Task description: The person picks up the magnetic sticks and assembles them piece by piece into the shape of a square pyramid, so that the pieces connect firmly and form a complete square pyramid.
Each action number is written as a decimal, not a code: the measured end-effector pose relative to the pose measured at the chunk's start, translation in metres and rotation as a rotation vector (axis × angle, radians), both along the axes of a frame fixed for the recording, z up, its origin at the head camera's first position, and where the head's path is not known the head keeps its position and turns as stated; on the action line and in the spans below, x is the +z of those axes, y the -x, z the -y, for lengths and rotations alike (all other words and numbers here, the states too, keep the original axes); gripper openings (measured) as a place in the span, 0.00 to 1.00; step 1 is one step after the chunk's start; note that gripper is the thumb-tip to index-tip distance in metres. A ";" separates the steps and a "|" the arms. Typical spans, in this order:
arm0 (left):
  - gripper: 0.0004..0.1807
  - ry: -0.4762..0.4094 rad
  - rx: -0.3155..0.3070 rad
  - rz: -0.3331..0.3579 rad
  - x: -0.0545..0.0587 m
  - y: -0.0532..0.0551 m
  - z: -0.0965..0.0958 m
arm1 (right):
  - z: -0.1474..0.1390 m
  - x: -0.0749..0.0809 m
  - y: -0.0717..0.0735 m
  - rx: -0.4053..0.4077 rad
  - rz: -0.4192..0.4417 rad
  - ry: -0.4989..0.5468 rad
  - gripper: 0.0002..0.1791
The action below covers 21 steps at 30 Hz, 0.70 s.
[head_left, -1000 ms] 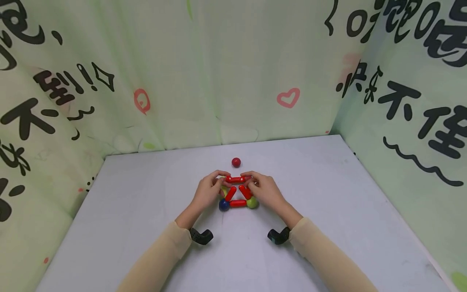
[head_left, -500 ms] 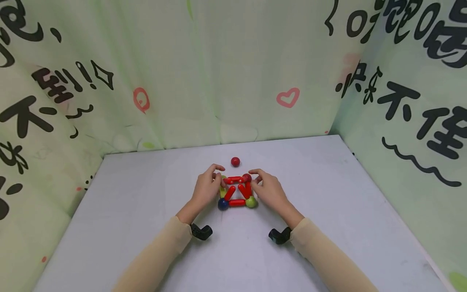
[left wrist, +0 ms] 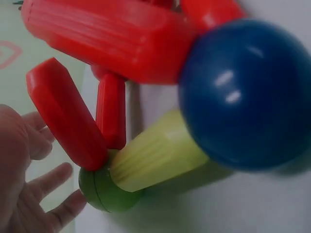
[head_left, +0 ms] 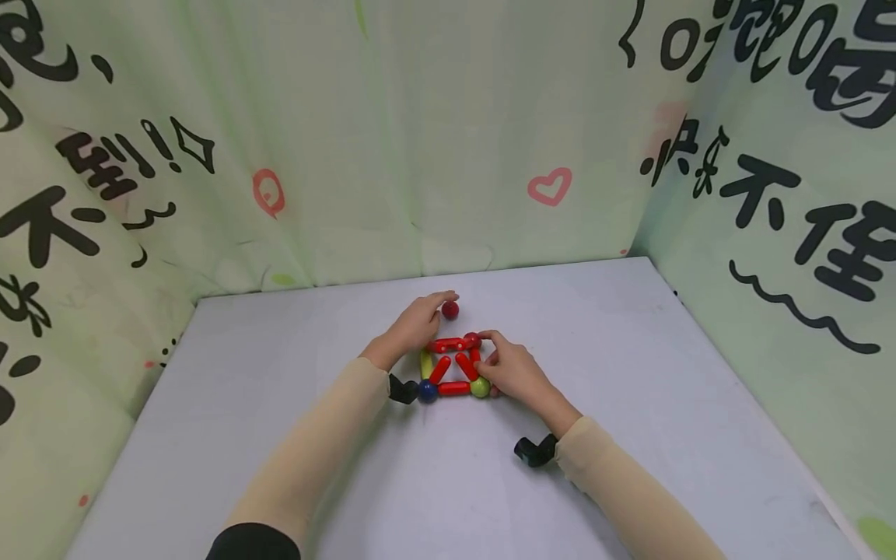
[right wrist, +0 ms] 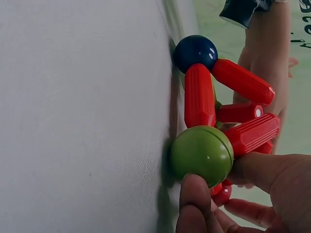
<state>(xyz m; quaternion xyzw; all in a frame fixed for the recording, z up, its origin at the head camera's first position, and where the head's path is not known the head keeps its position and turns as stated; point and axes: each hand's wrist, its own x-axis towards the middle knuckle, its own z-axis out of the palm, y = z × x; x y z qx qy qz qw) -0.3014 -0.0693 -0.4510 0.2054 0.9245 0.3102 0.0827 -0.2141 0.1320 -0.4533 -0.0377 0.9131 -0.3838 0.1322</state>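
A frame of magnetic rods and balls lies on the table, with a blue ball (head_left: 428, 391) at its near left and a green ball (head_left: 480, 387) at its near right. Red rods (head_left: 454, 388) and a yellow-green rod (head_left: 425, 365) link the corners; two red rods lean up from the near balls. My right hand (head_left: 518, 372) pinches the near green ball between thumb and fingers (right wrist: 194, 191). Beyond the frame, my left hand (head_left: 418, 320) reaches its spread fingers over a loose red ball (head_left: 450, 310). Another green ball (left wrist: 99, 191) shows in the left wrist view.
The white table (head_left: 280, 435) reaches back to a pale green curtain (head_left: 392, 155) with black lettering and a red heart. Curtain also hangs along both sides. A black wrist camera (head_left: 535, 450) sits below the right hand.
My left hand has left the frame's far-left corner and moved back to the loose red ball. My right hand has shifted from the far red ball down to the near green ball.
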 end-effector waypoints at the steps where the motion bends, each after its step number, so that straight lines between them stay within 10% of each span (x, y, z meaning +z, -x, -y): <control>1: 0.25 0.021 0.001 -0.002 0.000 0.001 0.000 | 0.000 0.000 0.000 0.001 0.001 0.003 0.32; 12: 0.15 0.176 0.109 0.042 0.002 -0.001 0.005 | 0.002 -0.003 0.000 0.006 0.022 0.005 0.32; 21: 0.17 -0.007 0.122 0.060 0.010 -0.013 0.008 | 0.001 -0.003 0.002 0.006 0.042 0.025 0.33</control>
